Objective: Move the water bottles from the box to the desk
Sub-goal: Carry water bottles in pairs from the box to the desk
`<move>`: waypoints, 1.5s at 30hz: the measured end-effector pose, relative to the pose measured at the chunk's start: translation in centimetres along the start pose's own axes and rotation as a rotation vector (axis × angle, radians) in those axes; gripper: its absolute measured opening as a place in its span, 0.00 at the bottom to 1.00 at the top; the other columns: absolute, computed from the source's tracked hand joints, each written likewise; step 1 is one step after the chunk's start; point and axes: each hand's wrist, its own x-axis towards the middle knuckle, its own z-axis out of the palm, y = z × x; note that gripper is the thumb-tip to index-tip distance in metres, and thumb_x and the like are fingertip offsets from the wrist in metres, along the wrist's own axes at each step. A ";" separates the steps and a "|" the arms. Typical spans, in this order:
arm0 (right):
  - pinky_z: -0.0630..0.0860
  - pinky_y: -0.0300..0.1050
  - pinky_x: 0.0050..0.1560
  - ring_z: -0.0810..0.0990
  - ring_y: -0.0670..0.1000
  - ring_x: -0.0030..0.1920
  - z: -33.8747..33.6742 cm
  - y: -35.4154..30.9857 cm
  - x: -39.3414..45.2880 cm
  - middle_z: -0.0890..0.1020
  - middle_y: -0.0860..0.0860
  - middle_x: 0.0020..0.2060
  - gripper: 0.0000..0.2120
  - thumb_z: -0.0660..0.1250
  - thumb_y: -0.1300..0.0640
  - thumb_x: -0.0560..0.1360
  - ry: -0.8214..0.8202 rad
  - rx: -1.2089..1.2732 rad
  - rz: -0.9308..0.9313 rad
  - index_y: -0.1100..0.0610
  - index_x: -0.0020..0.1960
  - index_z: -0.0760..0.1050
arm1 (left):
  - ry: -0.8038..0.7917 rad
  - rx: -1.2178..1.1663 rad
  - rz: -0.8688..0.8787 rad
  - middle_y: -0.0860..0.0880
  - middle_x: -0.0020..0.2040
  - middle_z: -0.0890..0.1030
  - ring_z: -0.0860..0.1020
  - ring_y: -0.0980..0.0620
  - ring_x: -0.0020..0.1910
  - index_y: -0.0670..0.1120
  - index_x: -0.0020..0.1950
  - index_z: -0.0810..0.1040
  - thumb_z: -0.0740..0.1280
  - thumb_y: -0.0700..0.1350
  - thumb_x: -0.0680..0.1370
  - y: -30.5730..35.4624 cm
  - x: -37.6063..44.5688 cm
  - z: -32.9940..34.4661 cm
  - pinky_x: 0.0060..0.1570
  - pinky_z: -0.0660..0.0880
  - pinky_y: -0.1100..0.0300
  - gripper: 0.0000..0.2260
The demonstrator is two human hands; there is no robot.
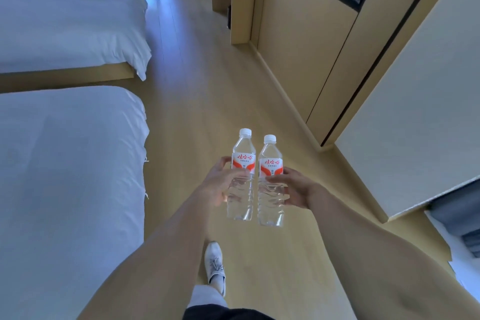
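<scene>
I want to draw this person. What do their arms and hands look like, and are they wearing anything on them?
Both arms are bare all the way up the picture: no sleeves show. The left hand and right hand wear no gloves, and no rings, watch or bracelet can be seen. For your drawing: one white lace-up shoe shows below.

We've got two clear bottles [241, 174] with white caps and red-and-white labels; left of them white beds [67, 153], below a white shoe [215, 265], pale wood floor [197, 86].
</scene>
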 end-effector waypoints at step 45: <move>0.70 0.66 0.67 0.80 0.57 0.60 5.4 -56.5 63.0 0.82 0.55 0.61 0.24 0.74 0.62 0.73 -0.219 -0.116 -0.002 0.53 0.67 0.73 | 0.203 -0.160 0.094 0.39 0.60 0.82 0.81 0.37 0.60 0.50 0.67 0.73 0.74 0.37 0.75 52.0 54.6 -21.9 0.48 0.80 0.33 0.23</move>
